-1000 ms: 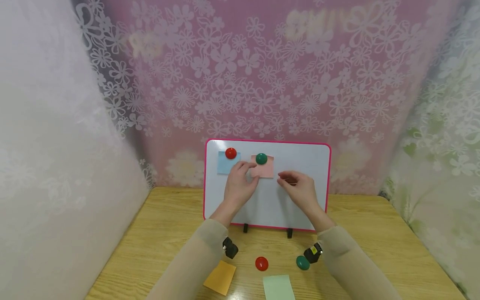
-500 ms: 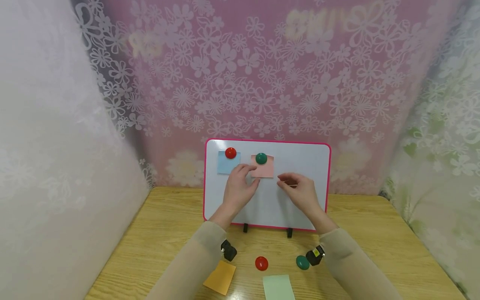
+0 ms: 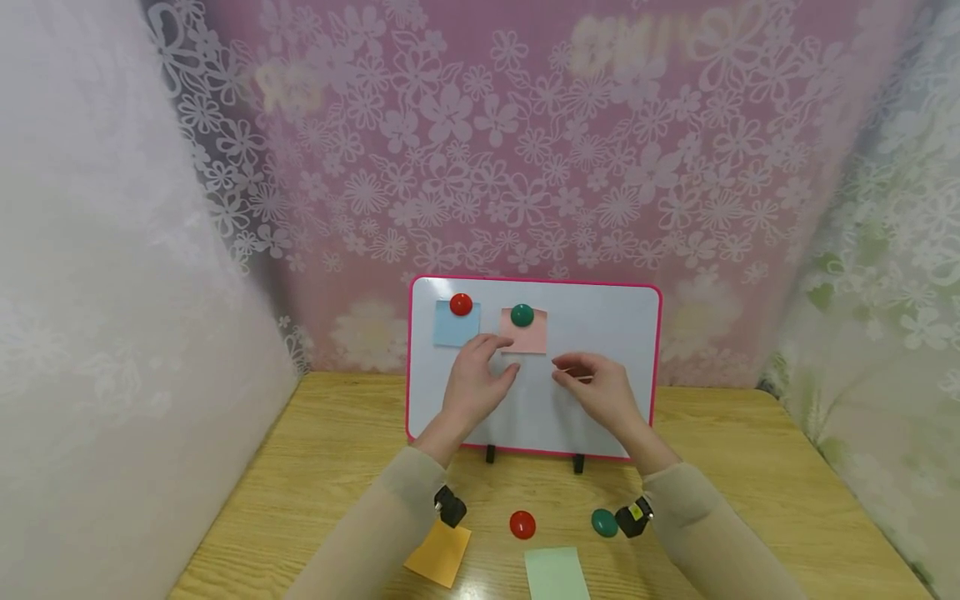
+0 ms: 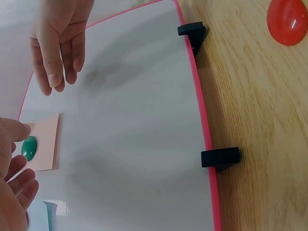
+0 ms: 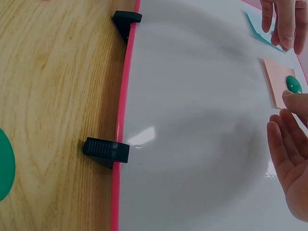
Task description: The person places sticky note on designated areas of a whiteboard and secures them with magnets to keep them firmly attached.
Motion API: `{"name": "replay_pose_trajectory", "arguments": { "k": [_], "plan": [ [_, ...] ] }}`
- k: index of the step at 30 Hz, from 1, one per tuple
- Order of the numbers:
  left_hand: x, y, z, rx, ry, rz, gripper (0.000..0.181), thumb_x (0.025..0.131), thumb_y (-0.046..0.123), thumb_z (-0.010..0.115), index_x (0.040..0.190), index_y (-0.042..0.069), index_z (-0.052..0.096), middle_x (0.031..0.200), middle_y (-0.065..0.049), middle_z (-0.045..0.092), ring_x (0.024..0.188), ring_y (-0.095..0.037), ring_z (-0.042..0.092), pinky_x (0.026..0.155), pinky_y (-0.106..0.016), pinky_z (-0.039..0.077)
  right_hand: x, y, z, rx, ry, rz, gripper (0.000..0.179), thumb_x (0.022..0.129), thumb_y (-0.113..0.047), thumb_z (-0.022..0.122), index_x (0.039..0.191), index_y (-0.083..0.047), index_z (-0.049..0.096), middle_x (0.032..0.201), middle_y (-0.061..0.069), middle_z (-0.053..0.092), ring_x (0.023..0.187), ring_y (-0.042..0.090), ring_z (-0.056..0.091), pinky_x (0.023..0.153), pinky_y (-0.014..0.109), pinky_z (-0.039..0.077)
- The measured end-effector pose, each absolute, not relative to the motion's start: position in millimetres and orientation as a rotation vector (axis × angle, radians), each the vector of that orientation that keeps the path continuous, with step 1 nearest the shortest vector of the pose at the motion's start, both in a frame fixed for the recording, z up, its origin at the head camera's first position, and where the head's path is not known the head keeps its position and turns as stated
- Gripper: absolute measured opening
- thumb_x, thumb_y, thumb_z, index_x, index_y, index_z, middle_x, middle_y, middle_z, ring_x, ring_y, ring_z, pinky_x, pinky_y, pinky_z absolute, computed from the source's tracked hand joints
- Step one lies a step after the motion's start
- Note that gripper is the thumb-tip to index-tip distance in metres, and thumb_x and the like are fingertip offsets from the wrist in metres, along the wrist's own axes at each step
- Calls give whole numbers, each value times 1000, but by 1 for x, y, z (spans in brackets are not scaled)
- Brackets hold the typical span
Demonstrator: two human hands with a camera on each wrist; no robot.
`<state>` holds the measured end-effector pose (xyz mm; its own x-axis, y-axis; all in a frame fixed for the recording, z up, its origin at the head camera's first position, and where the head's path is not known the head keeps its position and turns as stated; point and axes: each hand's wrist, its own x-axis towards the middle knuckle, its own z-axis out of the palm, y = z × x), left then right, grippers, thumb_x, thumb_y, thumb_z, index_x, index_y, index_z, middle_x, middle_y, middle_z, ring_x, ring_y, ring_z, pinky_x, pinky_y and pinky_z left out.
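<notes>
A whiteboard [image 3: 600, 325] with a pink frame stands upright on the table. At its upper left hangs a blue paper note [image 3: 450, 333] under a red round magnet [image 3: 461, 304]. Beside that, a green round magnet [image 3: 522, 315] sits over the top of a pink note [image 3: 531, 340]. My left hand [image 3: 474, 383] is in front of the board by the pink note's lower left corner, fingers loosely bent, thumb apart and nothing held. Just right of that note, my right hand [image 3: 596, 387] has its fingers together; in the right wrist view its palm [image 5: 291, 168] shows nothing gripped.
Two black feet [image 3: 491, 454] carry the board's lower edge. Nearer on the wooden table [image 3: 337, 433] lie an orange note [image 3: 442, 557], a loose red magnet [image 3: 522, 525], a loose green magnet [image 3: 604, 523] and a pale green note [image 3: 557, 575]. A flowered curtain [image 3: 487, 167] hangs behind.
Both hands have drawn slightly down and back from the pink note, and the left thumb stands farther from the fingers. Notes and magnets keep their places.
</notes>
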<state>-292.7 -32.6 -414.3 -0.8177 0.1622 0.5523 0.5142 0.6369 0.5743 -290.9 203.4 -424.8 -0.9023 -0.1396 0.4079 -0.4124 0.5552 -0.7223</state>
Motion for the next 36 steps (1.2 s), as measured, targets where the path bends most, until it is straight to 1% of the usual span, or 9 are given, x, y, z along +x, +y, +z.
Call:
{"name": "replay_pose_trajectory", "arguments": {
  "k": [6,13,19,29,36],
  "plan": [
    [-288,-38,-415,-562,-2401,-1054,36,98,22,81,131,10,73,129,-3,71,124,-22,63,108,-40,52,-288,204,-431,493,-2521,1262,23,99,-16,80,121,-8,78,117,7,78,105,24,73,94,46,61],
    [-285,-43,-421,-592,-2402,-1031,35,97,21,82,128,9,75,126,-3,71,122,-22,63,107,-40,53,-282,207,-434,550,-2529,1254,23,97,-13,82,119,-7,79,115,6,78,101,23,75,90,45,63],
    [-280,-46,-426,-615,-2419,-1047,36,97,21,82,130,9,74,126,-1,71,120,-19,63,104,-39,55,-276,211,-437,571,-2552,1244,23,97,-13,82,120,-9,79,116,5,78,101,21,74,89,41,63],
    [-265,-51,-435,-707,-2433,-1062,35,95,18,84,127,6,75,125,-2,71,117,-22,65,102,-41,56,-262,220,-446,620,-2558,1260,22,96,-9,82,117,-3,79,114,10,78,99,24,74,85,35,64],
    [-250,-55,-444,-814,-2475,-1066,33,95,18,84,126,6,76,123,-2,72,117,-23,66,101,-40,56,-251,229,-457,670,-2617,1284,25,97,-12,82,119,-2,78,115,13,78,98,24,75,83,35,64]
  ]
}}
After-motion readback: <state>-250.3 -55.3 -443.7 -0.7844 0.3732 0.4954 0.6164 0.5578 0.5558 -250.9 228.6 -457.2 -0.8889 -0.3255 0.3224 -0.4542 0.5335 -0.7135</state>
